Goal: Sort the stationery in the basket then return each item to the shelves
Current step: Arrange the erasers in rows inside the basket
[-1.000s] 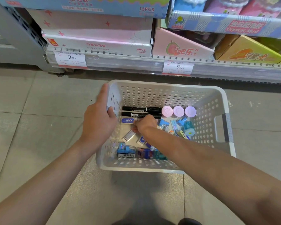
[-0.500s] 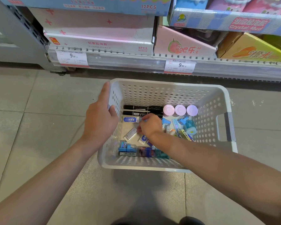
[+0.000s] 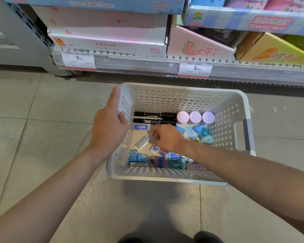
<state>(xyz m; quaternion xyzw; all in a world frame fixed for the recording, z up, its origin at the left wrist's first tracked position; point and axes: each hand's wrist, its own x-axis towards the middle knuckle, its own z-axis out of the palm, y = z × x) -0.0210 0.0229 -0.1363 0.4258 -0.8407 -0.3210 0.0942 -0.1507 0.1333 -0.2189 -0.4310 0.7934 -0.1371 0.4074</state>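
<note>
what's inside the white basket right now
Inside the basket: black markers, three pink round lids, small erasers, blue packets. The right hand and forearm cover some middle items.

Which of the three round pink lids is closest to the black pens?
The leftmost round lid. It sits right at the tips of the black pens, while the middle lid and the right lid line up farther along the basket's back wall.

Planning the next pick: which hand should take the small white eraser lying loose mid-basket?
Right hand: it hovers inside the white perforated plastic basket beside the small white eraser; the left hand grips the rim.
</note>
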